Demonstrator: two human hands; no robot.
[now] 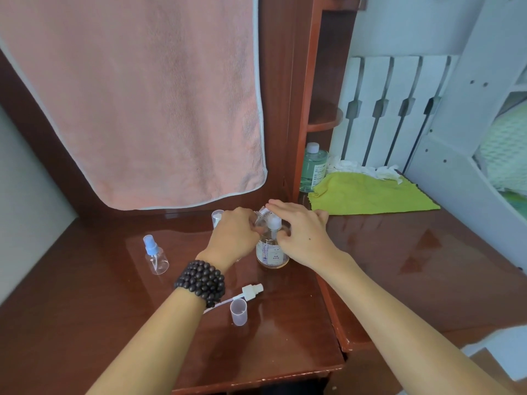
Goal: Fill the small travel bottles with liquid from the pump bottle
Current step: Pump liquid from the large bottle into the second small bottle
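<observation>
Two hands meet at pump bottle (271, 246): left hand (232, 233) grips small bottle (261, 213) under spout, right hand (299, 232) fingers flat on pump (274, 222), likely dispensing.

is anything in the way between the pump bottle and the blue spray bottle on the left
Only the left hand, gripping a small bottle at the pump bottle. Bare tabletop lies between it and the blue spray bottle.

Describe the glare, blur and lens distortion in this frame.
Head view: pale window glare streaks the glossy wooden desk; wide-angle bending curves the pink towel and cabinet edges; the whole frame is soft, blurring the pump bottle label; lighting is even daylight.
</observation>
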